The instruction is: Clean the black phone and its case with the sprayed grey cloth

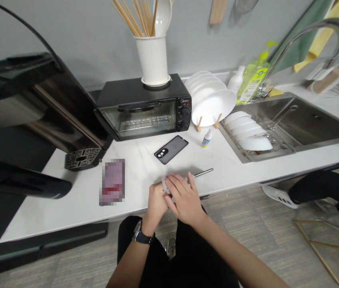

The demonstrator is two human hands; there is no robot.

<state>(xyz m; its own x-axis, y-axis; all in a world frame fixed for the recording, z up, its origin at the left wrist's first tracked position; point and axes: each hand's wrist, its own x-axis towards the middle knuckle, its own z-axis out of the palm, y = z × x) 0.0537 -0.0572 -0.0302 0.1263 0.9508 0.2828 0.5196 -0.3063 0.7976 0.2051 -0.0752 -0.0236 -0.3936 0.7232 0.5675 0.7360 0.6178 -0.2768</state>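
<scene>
My left hand, with a black watch at its wrist, is closed at the counter's front edge, partly covered by the other hand. Across it lies my right hand, its fingers bent over a whitish, translucent piece pressed between both hands. What this piece is cannot be made out. A thin metal rod lies on the counter just past my right fingertips. Farther back is a dark phone case with camera cutouts, and right of it stands a small white bottle. A blurred-out phone lies to the left.
A black toaster oven stands at the wall, under a white utensil holder. Left is a black machine. White plates, a soap bottle and a sink are right. Another person's leg shows at right.
</scene>
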